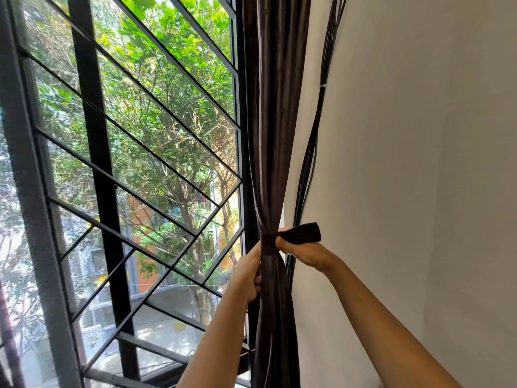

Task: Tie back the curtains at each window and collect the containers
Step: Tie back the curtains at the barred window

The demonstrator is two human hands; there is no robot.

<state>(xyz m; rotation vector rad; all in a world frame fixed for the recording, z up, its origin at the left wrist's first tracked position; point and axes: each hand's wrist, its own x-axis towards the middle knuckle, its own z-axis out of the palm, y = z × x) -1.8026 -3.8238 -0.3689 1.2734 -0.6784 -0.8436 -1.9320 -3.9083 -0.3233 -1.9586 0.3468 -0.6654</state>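
Where the dark brown curtain [275,135] hangs at the right edge of the window [167,113], it is gathered into one narrow bundle between the window frame and the wall [419,163]. A dark tie-back strip [303,233] is wrapped round the bundle at its pinched waist. The strip's free end sticks out to the right, roughly level and slightly flared at the tip. Below the waist the folds spread a little and run down out of view.

The left hand [249,273] grips the curtain from the window side, just under the wrap, with its fingers curled into the fabric. The right hand [300,252] is on the wall side, touching the bundle. Its thumb and fingers pinch the strip close to where it leaves the curtain. Its fingertips are hidden behind the strip. Both forearms come up from the bottom of the frame, bare.

Just right of the curtain, black cables [310,152] run down the wall in a loose bunch. A small white clip [323,85] holds them higher up, and they pass behind the right hand. The wall is plain and off-white.

To the left, a black metal grille [95,135] with slanted bars covers the window. Green trees [156,93] show through it, with blurred buildings and a street lower down.
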